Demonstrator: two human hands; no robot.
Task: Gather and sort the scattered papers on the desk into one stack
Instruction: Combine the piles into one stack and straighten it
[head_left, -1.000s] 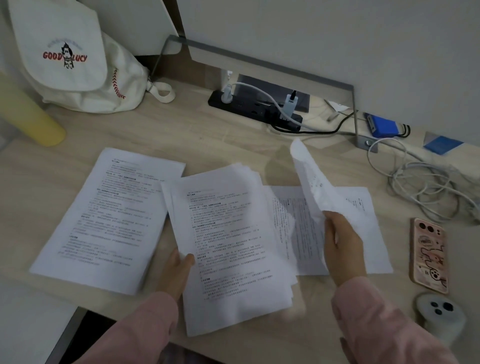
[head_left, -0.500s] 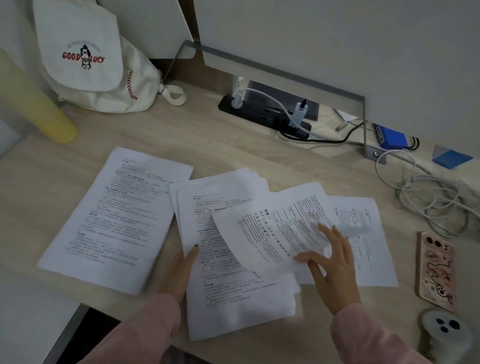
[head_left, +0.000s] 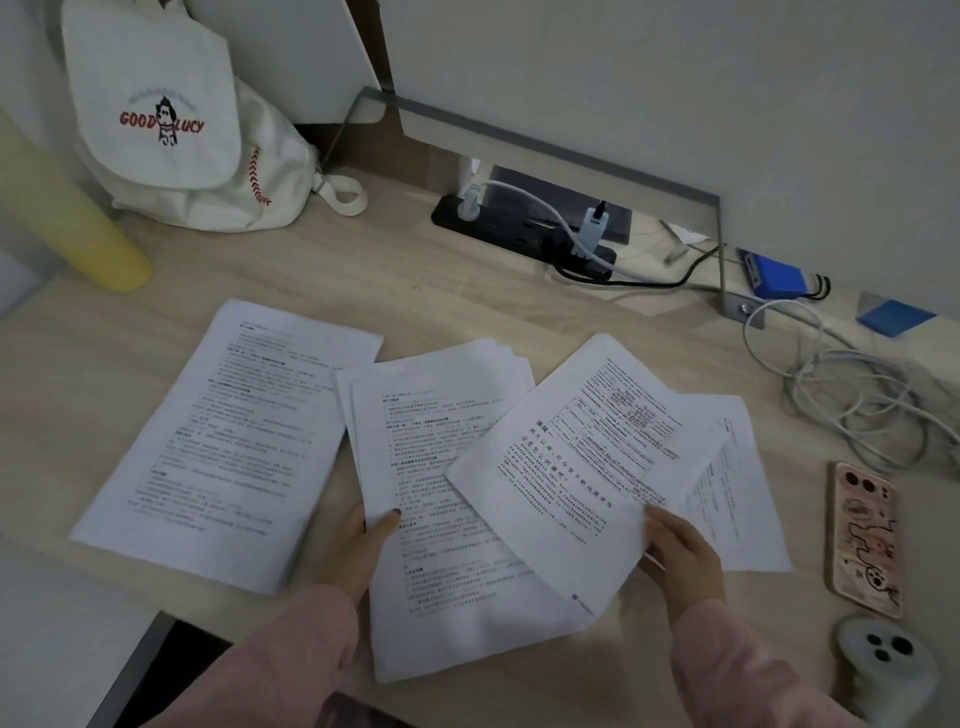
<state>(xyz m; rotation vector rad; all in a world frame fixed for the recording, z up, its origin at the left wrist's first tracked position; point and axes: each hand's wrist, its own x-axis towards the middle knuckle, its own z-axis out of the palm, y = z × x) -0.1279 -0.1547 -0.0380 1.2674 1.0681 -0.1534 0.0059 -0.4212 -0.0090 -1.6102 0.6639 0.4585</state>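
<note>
Sheet (head_left: 561, 467) now flat across stack (head_left: 467, 597), both in pinches: left grip (head_left: 358, 545) on stack, right grip (head_left: 680, 551) on sheet.

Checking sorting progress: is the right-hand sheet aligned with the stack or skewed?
Skewed: the sheet in the right hand lies diagonally across the stack, its corner overhanging.

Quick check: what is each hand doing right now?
left hand: grips the stack at its left edge.
right hand: holds the top sheet by its edge.
</note>
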